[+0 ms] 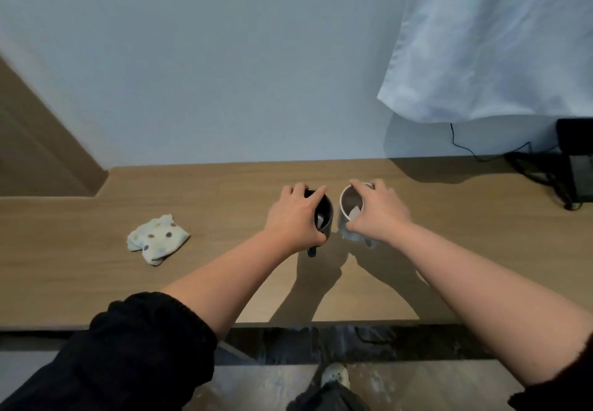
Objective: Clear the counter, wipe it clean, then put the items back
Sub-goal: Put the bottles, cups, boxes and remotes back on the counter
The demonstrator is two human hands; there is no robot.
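Two mugs stand side by side on the wooden counter, near its middle. My left hand grips the dark mug from above, fingers curled over its rim. My right hand grips the pale grey mug the same way, by its rim. Both mugs sit upright, a small gap between them. A crumpled white cloth with coloured dots lies on the counter to the left, well apart from both hands.
A white wall backs the counter. A white curtain hangs at the upper right. A black device with cables sits at the counter's far right. A wooden panel rises at the left. The counter's front edge is near my body.
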